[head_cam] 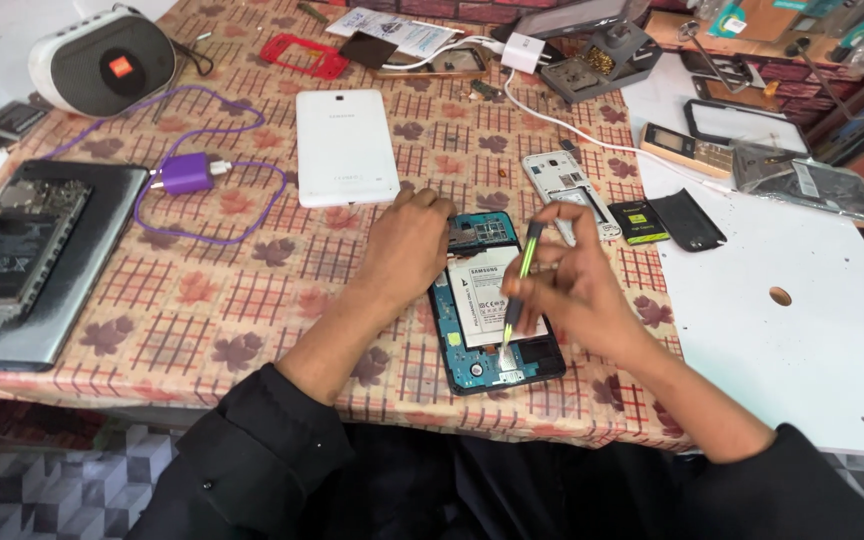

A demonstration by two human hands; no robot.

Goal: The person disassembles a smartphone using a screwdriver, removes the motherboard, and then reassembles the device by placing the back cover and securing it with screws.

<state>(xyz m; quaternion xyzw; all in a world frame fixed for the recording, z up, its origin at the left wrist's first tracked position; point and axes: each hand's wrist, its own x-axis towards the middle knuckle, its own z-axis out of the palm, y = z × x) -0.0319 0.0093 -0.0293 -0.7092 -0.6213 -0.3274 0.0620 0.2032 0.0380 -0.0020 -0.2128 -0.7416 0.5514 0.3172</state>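
An opened tablet [492, 300] lies on the patterned tablecloth, its white battery and blue circuit boards exposed. My left hand [407, 245] rests on the tablet's upper left edge and presses it down. My right hand [572, 285] grips a slim tool [520, 290] with a black and yellow-green handle. The tool's tip points down at the lower part of the tablet, near the bottom board. The white back cover [345, 147] of the tablet lies face down just beyond my left hand.
A purple charger with cable [188, 174] and a dismantled dark device [17, 250] lie at the left. A white speaker [102, 62] stands at the back left. Phone parts [564, 185], a black battery [685, 220], a soldering stand [602, 62] and a white board [792, 330] fill the right.
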